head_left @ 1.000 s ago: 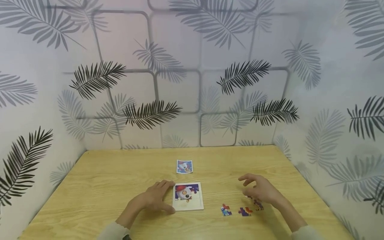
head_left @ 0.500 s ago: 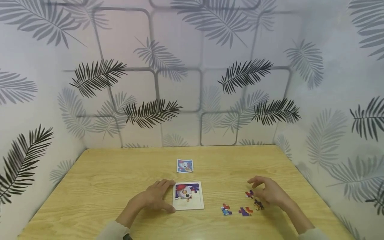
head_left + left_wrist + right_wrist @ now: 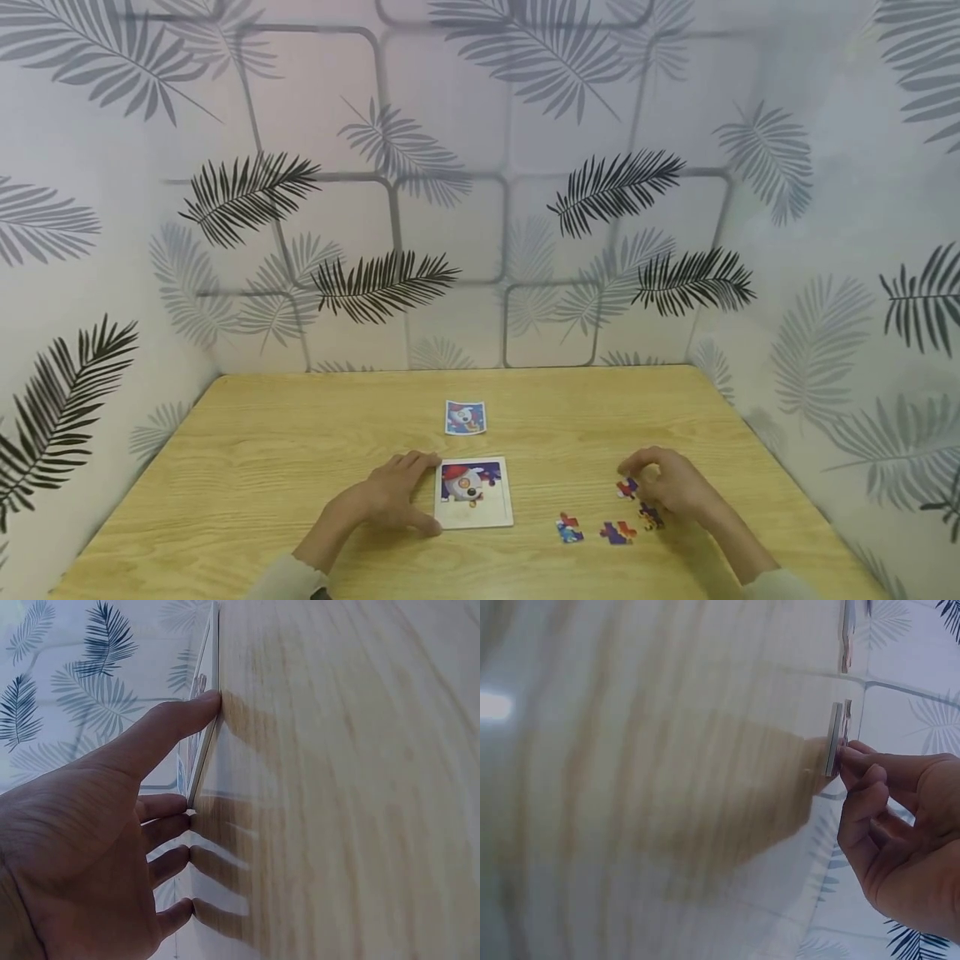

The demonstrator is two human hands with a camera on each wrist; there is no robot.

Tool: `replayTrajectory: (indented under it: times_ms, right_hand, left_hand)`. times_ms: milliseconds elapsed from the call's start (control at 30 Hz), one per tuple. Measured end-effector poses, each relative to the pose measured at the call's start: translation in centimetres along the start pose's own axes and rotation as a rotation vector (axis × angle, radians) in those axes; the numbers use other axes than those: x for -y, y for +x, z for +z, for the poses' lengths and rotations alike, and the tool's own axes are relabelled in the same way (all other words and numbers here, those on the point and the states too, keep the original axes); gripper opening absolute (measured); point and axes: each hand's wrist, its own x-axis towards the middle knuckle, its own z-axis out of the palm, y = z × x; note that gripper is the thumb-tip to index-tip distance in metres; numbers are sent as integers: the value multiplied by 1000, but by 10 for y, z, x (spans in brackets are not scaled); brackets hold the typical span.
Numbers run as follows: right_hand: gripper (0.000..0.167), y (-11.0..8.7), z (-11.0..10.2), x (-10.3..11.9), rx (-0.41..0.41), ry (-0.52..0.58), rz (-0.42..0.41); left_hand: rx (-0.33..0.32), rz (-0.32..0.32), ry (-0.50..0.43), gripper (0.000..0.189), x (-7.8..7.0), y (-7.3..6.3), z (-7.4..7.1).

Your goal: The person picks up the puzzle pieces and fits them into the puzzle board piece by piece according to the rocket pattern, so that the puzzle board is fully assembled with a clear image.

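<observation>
In the head view my left hand (image 3: 390, 494) lies along the left side of a square puzzle board (image 3: 493, 517), fingers spread. The left wrist view shows its thumb (image 3: 199, 710) touching the board's near edge, with the index fingertip at a corner. A partly assembled white dog's face with a red hat fills the upper part of the board. On the right, my right hand (image 3: 675, 483) pinches a red and purple puzzle piece (image 3: 626, 487) between thumb and index finger, low at the table. A dark puzzle piece (image 3: 651, 517) lies just under the thumb.
A red and blue puzzle piece (image 3: 569, 527) and a purple and orange one (image 3: 618, 532) lie between the board and my right hand. Behind the board rests a small picture card (image 3: 466, 417) of the same dog. A leaf-patterned wall (image 3: 480, 325) borders the wooden table (image 3: 315, 417).
My right hand moved right, off the red and purple puzzle piece it was covering, then its thumb and index finger closed on that piece. My left hand stayed at the board.
</observation>
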Motion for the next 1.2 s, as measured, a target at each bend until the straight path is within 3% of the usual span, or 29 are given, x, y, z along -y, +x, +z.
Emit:
replayTrajectory:
  times_ms: [167,467,900,1200]
  right_hand:
    - [27,5,4,4,-80,-171,15]
    - [29,0,4,4,-57,-41,72]
    - [25,9,10,14,-114,-29,127]
    - [29,11,11,17,-124,-67,153]
  left_hand:
    - [3,-13,-3,96,5,3,1]
    - [-16,-10,-11,97,5,4,7]
    - [-44,4,-47,98,9,2,6]
    - [-62,33,-27,102,22,10,17]
